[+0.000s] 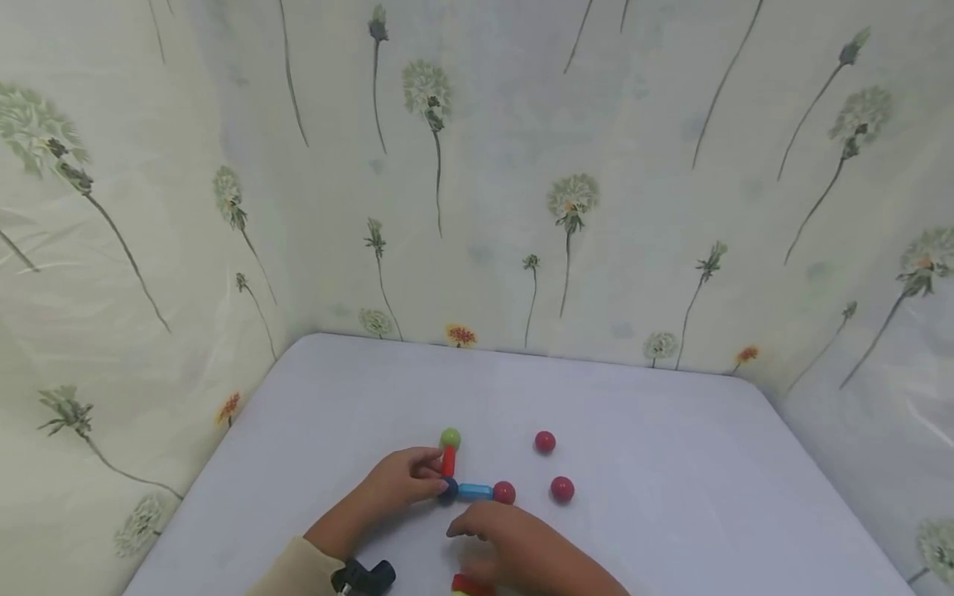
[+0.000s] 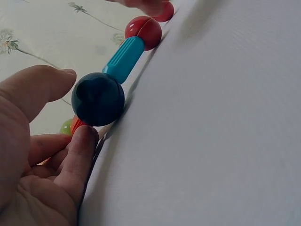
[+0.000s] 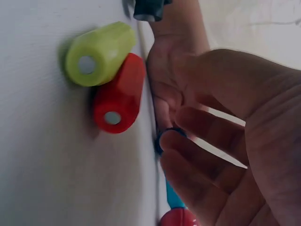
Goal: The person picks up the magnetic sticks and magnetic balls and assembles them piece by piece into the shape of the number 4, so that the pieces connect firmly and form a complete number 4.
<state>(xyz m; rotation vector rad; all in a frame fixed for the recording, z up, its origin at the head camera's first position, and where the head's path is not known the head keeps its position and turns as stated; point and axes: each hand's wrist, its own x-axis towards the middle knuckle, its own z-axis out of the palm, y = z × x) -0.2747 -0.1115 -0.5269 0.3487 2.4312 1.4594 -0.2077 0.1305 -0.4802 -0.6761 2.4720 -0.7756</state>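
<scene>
My left hand [image 1: 402, 480] holds the dark blue ball [image 2: 98, 100] at the corner of a ball-and-stick piece, thumb at one side and fingertips underneath. From that ball a red magnetic stick [image 1: 449, 461] leads to a lime green ball [image 1: 450, 438]. A light blue stick [image 1: 475, 492] runs rightward to a red ball [image 1: 504, 493]. My right hand [image 1: 514, 542] hovers with loosely bent fingers and nothing between them. Beside it in the right wrist view lie a loose red stick [image 3: 120, 96] and a yellow-green stick [image 3: 101, 54], side by side, each showing a round metal end.
Two loose red balls sit on the white table [image 1: 671, 463] right of the piece, a farther ball [image 1: 546, 442] and a nearer ball [image 1: 562, 489]. A black device [image 1: 365, 577] is strapped at the left wrist. A dandelion-patterned sheet [image 1: 499, 165] rises behind the table.
</scene>
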